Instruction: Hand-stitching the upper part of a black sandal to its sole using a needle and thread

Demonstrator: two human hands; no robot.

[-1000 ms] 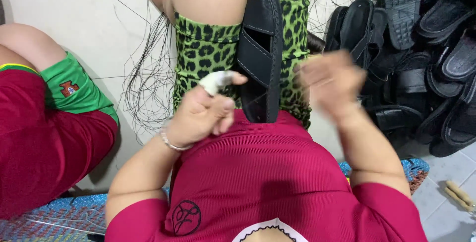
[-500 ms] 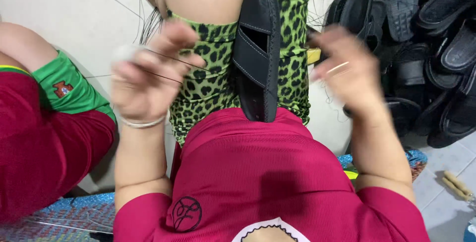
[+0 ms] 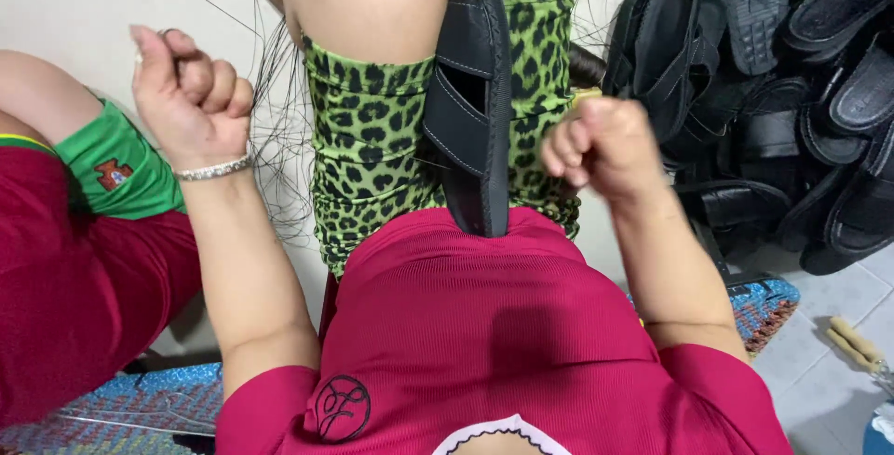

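Observation:
A black sandal (image 3: 475, 101) stands on edge between my knees, clamped against my green leopard-print shorts (image 3: 372, 148). My left hand (image 3: 191, 92) is raised to the left of the sandal, fist closed, pulling a thin dark thread (image 3: 279, 73) taut. My right hand (image 3: 596, 143) is closed in a fist just right of the sandal, level with its lower half; a thread end in it is too fine to make out. A silver bracelet (image 3: 214, 169) sits on my left wrist.
A heap of black sandals (image 3: 782, 92) lies at the right. Loose dark threads (image 3: 270, 166) trail over the pale floor at the left. Another person's leg in red and green cloth (image 3: 84, 231) is at the far left. A wooden-handled tool (image 3: 857, 343) lies on tiles at the lower right.
My left hand has swung up and out to the left, closing into a fist. My right hand has closed and drawn in beside the sandal. The view has come closer.

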